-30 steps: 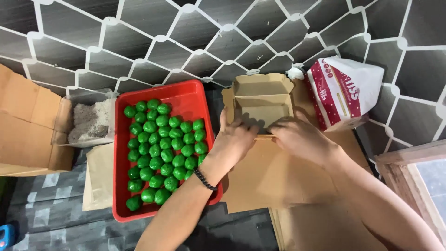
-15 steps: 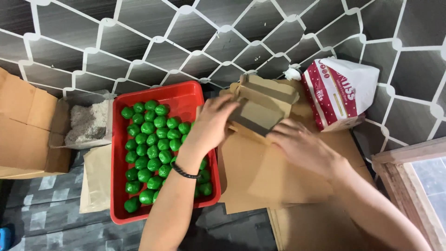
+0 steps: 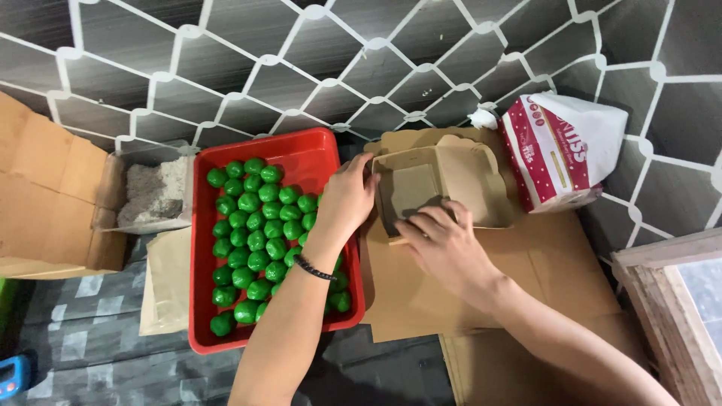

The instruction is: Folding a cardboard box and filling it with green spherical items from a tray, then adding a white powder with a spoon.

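A large brown cardboard carton [image 3: 45,188] stands far left of both hands, with a smaller open box of grey granular material [image 3: 150,192] beside it. Next comes a red rectangular plastic tray [image 3: 301,154] filled with small round green balls [image 3: 252,240]; the left forearm, wearing a dark bracelet [image 3: 313,268], crosses its right half. The left hand [image 3: 344,199] rests against the left wall of a small open brown cardboard box [image 3: 440,180], fingers curled narrowly around that wall's edge. The right hand [image 3: 444,244] lies at the box's near edge, fingers [image 3: 421,220] spread moderately and pressing on the rim and into the interior. The box sits on flat brown cardboard sheets [image 3: 541,263]. Beyond the right fingers, a red-and-white plastic bag [image 3: 564,154] leans at the wall. A wooden frame [image 3: 669,301] occupies the far right.
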